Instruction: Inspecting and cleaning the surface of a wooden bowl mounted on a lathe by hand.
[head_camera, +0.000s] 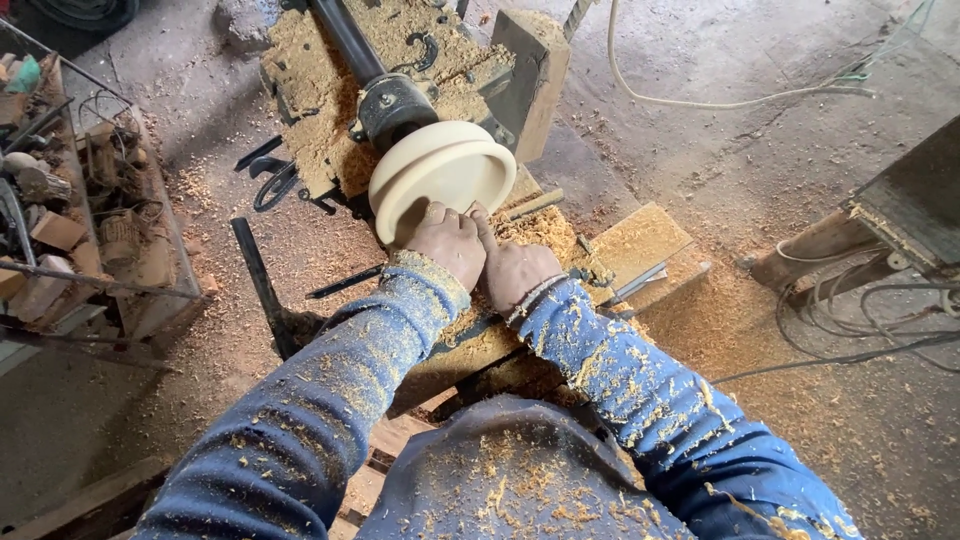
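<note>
Both hands meet at the lower edge of a pale wooden disc (443, 172). The left hand (447, 243) is curled, its knuckles up and its fingertips pressed against the rim of the disc; whether anything lies inside that grip cannot be told, since the fingers hide it. The right hand (515, 268) lies just beside it, touching it, fingers folded together and the forefinger stretched toward the disc's rim. What it clamps, if anything, is hidden too.

The disc is round, smooth and cream-coloured, with a raised lip and a shallow dished face, tilted toward the camera. It sits on the end of a dark metal shaft (350, 45) that passes through a black collar (398, 108), all mounted on a rough lathe bed (320, 90) buried in tan sawdust. A thick wooden block (530, 75) stands just behind the disc.

Under the hands a plank rest (630, 245), coated with shavings, runs to the right. Both blue sleeves (330, 400) are knitted and flecked with curls of wood.

Farther out, a white cord (700, 103) loops over the dusty concrete floor (760, 170). To the left stands a wire rack (90, 230) crowded with grimy metal parts and wood scraps; no readable label shows there. Dark cables (860, 340) trail at right, by a slanted wooden leg (810, 250).
</note>
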